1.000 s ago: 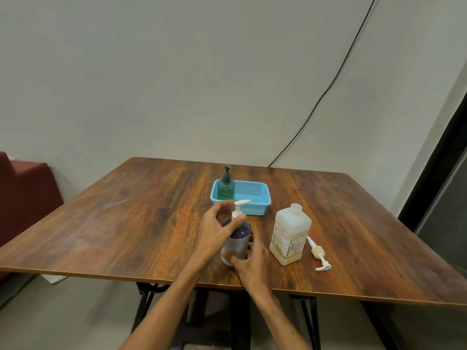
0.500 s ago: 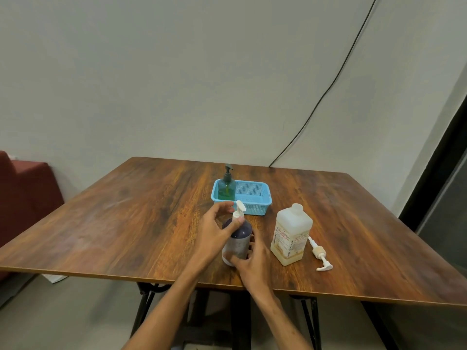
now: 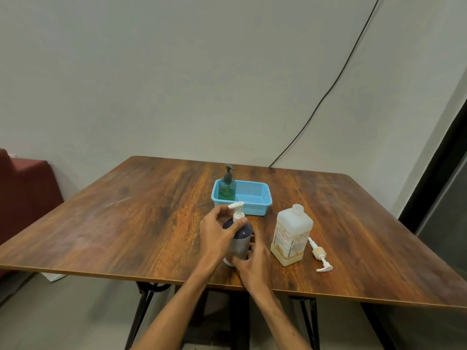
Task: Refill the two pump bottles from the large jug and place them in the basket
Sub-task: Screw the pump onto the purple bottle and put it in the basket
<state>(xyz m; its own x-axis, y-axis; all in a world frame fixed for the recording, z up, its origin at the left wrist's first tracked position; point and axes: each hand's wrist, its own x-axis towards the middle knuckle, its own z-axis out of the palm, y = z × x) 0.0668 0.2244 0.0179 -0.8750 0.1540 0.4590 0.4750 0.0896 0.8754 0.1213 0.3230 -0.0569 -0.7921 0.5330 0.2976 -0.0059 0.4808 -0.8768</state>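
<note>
A dark purple pump bottle [image 3: 240, 239] with a white pump head [image 3: 237, 211] stands near the table's front edge. My left hand [image 3: 217, 232] pinches the pump collar at its neck. My right hand [image 3: 252, 263] grips the bottle's lower body from the front. To the right stands the large translucent jug [image 3: 291, 236], uncapped, with a little yellowish liquid at the bottom. A green pump bottle [image 3: 227, 186] stands upright in the left end of the blue basket [image 3: 255, 198] behind.
A loose white pump with its tube [image 3: 319, 254] lies on the table right of the jug. A black cable [image 3: 326, 93] runs down the wall to the table's back edge. A dark red seat [image 3: 24, 188] is at the left.
The white pump head has turned on the purple bottle, its spout swinging from pointing right towards the left, under my left hand's fingers. My right hand has kept hold of the bottle.
</note>
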